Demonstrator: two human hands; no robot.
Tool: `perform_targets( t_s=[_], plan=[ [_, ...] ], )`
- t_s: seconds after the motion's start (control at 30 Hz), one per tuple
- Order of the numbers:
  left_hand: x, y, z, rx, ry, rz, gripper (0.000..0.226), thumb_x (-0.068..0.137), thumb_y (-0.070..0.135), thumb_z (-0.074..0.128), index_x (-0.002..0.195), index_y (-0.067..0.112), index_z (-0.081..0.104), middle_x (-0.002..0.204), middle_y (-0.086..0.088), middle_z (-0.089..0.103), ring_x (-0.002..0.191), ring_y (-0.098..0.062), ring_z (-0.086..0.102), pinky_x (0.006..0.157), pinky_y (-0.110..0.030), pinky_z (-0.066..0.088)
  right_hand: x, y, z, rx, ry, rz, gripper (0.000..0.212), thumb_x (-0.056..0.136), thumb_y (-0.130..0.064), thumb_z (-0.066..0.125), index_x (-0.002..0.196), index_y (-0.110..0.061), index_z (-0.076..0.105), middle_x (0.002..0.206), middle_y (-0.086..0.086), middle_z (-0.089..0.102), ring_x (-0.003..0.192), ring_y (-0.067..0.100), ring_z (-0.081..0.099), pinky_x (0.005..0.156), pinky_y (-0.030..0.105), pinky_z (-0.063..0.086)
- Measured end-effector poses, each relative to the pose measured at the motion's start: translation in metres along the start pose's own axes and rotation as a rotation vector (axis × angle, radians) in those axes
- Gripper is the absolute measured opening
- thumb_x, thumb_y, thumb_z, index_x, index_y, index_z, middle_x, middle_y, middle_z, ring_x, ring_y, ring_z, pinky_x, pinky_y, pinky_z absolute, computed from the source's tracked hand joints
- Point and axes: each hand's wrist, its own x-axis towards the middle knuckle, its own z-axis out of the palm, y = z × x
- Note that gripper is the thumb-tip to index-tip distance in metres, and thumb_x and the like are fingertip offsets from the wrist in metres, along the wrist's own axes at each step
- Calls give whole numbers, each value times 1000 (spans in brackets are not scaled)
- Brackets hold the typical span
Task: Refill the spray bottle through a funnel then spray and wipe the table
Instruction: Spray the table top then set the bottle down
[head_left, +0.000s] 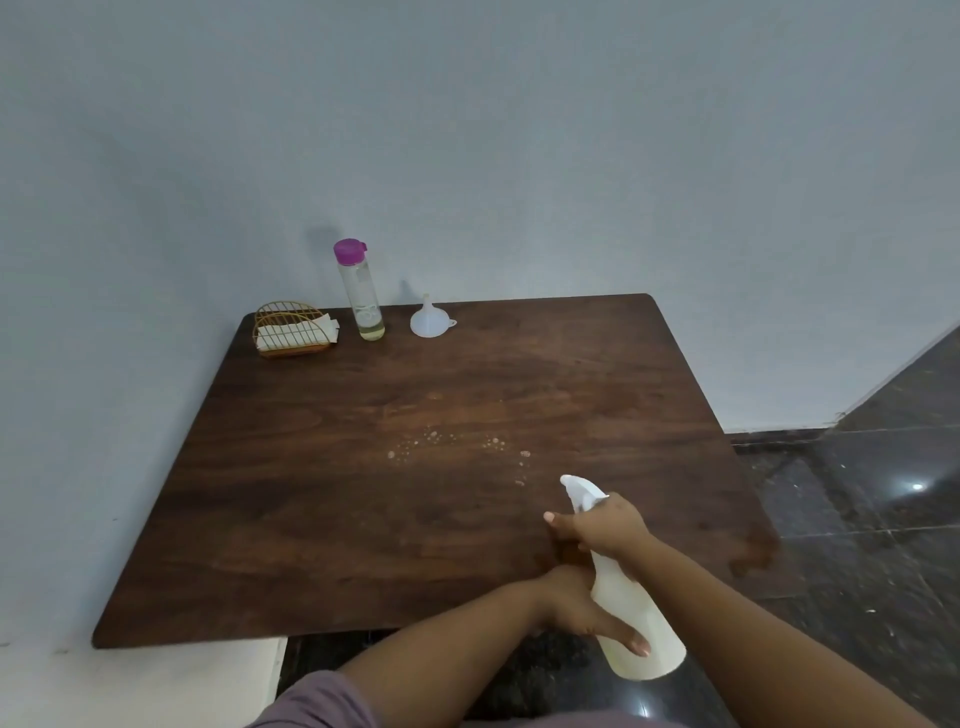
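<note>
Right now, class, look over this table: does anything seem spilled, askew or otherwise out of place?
Small pale droplets are scattered across the middle of the wooden table, ahead of the spray bottle nozzle; they look like spray, not yet wiped. The funnel stands upside down, spout up, near the back edge.

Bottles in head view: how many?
2. The white spray bottle is held in both hands at the table's near edge. The clear bottle with a purple cap stands at the far edge, between the napkin holder and funnel.
</note>
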Motion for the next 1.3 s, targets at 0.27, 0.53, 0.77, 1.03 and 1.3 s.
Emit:
perform_targets(
  t_s=[0.27, 0.53, 0.77, 1.03, 1.3],
  plan=[
    [-12, 12, -49, 132, 171, 85, 79, 60, 36, 90, 129, 33, 53, 127, 12, 60, 119, -11, 55, 103, -33, 46, 2, -26, -24, 213, -64, -210, 84, 71, -36, 81, 138, -32, 32, 129, -1, 48, 112, 22, 49, 91, 37, 48],
    [-5, 21, -135, 231, 499, 54, 86, 45, 49, 89, 119, 26, 53, 116, 11, 63, 107, -13, 60, 93, -39, 52, 29, -68, -30, 130, -160, -305, 76, 68, -35, 82, 132, -28, 43, 126, -1, 53, 112, 19, 53, 95, 38, 49],
    [12, 30, -212, 288, 584, 115, 87, 58, 37, 89, 131, 30, 43, 129, 10, 53, 115, -14, 53, 99, -35, 50, 75, -120, -43, 183, -176, -286, 89, 56, -33, 88, 132, -33, 42, 122, -3, 49, 116, 23, 49, 87, 44, 57],
    [67, 23, -298, 171, 695, 61, 69, 67, 34, 87, 116, 29, 39, 121, 6, 57, 107, -15, 59, 95, -35, 54, 156, -183, -43, 186, 37, -282, 84, 73, -49, 76, 142, -21, 37, 136, 1, 44, 125, 25, 45, 102, 46, 46],
    [137, 17, -386, 102, 718, 108, 70, 81, 31, 77, 139, 21, 38, 132, -1, 58, 108, -23, 62, 97, -44, 51, 265, -246, -45, 230, 124, -333, 68, 85, -41, 67, 142, -17, 38, 139, 7, 47, 125, 29, 47, 101, 44, 45]
  ],
)
